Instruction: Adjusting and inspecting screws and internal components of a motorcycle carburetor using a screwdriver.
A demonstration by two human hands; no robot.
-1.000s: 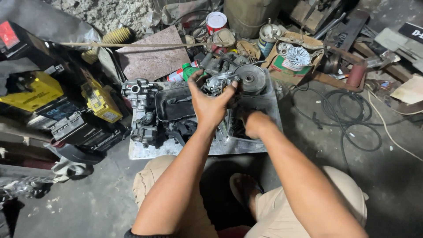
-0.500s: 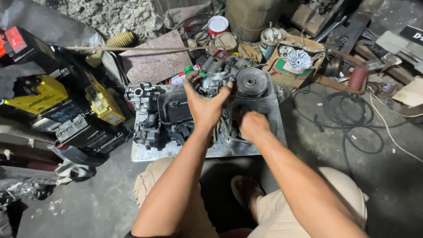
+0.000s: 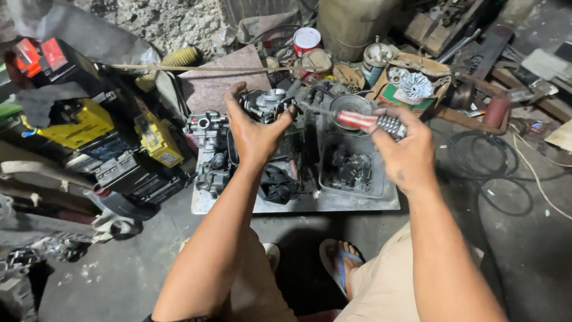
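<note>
My left hand (image 3: 253, 134) is gripping a metal carburetor (image 3: 267, 104), fingers clamped around it. My right hand (image 3: 405, 152) is clutching a red-handled screwdriver (image 3: 369, 122), tip pointing left at it

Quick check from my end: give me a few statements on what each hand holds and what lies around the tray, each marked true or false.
1. The left hand holds a grey metal carburettor. True.
2. The right hand is empty. False: it holds a screwdriver with a red and clear handle.
3. The screwdriver's tip points toward the carburettor. True.
4. The metal tray rests on the person's lap. False: it lies on the floor ahead of the knees.
5. A red-lidded can stands beyond the tray. True.
</note>
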